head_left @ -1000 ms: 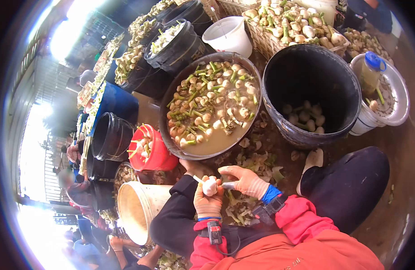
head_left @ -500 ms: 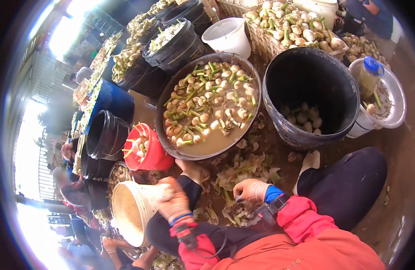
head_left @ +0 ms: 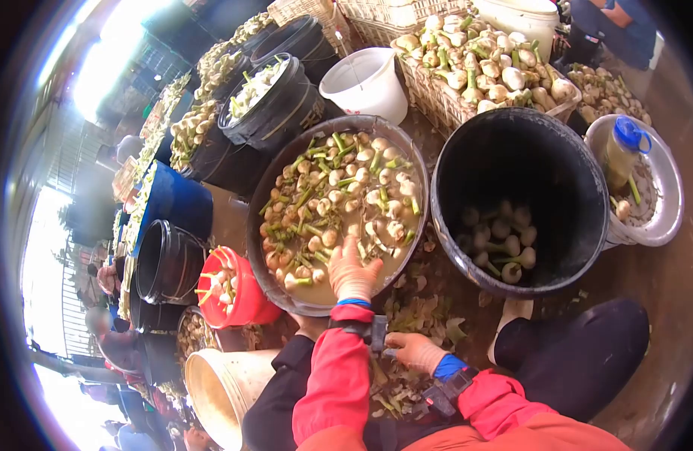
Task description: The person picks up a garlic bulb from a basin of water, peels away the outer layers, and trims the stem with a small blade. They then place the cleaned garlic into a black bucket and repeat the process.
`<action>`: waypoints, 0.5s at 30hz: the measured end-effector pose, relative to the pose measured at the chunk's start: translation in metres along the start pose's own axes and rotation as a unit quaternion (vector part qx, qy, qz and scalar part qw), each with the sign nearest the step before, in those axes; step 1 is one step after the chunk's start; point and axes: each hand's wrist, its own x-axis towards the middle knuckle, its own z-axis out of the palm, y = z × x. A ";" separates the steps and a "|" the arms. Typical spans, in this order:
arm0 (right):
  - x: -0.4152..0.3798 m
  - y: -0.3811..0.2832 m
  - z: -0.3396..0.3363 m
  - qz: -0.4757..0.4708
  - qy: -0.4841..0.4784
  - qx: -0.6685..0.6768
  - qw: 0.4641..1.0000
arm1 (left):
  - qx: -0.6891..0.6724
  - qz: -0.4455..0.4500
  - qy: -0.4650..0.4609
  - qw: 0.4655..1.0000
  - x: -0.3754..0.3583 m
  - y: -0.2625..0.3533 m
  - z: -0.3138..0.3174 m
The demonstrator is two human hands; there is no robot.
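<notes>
My left hand (head_left: pixel 354 272), in an orange-toned glove, reaches over the near rim of a wide dark basin (head_left: pixel 257 248) of cloudy water. Its fingers are spread, touching or just above the floating garlic bulbs (head_left: pixel 335 197) with cut green stems. Lower down, my right hand (head_left: pixel 415 351) is closed near my lap, above a heap of peelings (head_left: pixel 425 316). What it grips, if anything, is hidden. A large black bucket (head_left: pixel 448 259) to the right holds several pale trimmed bulbs (head_left: pixel 504 240) at its bottom.
A red bucket (head_left: pixel 248 304) with bulbs and a tilted cream bucket (head_left: pixel 245 383) stand left. Behind are a white bucket (head_left: pixel 388 90), a wicker basket (head_left: pixel 436 98) heaped with garlic, and several dark tubs. At right, a blue-capped bottle (head_left: pixel 621 158) stands in a white basin (head_left: pixel 666 218).
My left hand has moved from beside the cream bucket up and right to the basin, its fingers now spread. My right hand stays low, shifted slightly downward. The camera view has tilted up slightly.
</notes>
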 end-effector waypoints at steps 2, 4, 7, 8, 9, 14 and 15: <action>0.006 0.005 -0.004 -0.004 0.004 0.031 0.999 | 0.264 0.091 -0.076 0.957 0.013 0.034 -0.003; 0.012 0.010 -0.005 0.001 0.015 0.049 0.999 | 0.333 0.136 -0.100 0.927 0.030 0.017 0.037; 0.020 0.016 -0.013 -0.027 0.042 0.030 0.998 | 0.343 0.050 -0.290 0.892 0.057 0.029 0.032; 0.020 0.017 -0.015 -0.039 0.050 0.042 0.997 | 0.282 0.021 -0.282 0.917 0.059 0.028 0.022; 0.019 0.019 -0.013 -0.051 0.055 0.054 0.996 | 0.169 -0.008 -0.200 0.965 0.056 0.009 0.022; 0.025 0.024 -0.013 -0.065 0.080 0.089 0.991 | -0.306 -0.156 -0.156 0.926 0.039 -0.022 -0.054; 0.025 0.022 -0.015 -0.081 0.119 0.100 0.985 | -0.385 -0.169 -0.164 0.892 0.026 -0.014 -0.079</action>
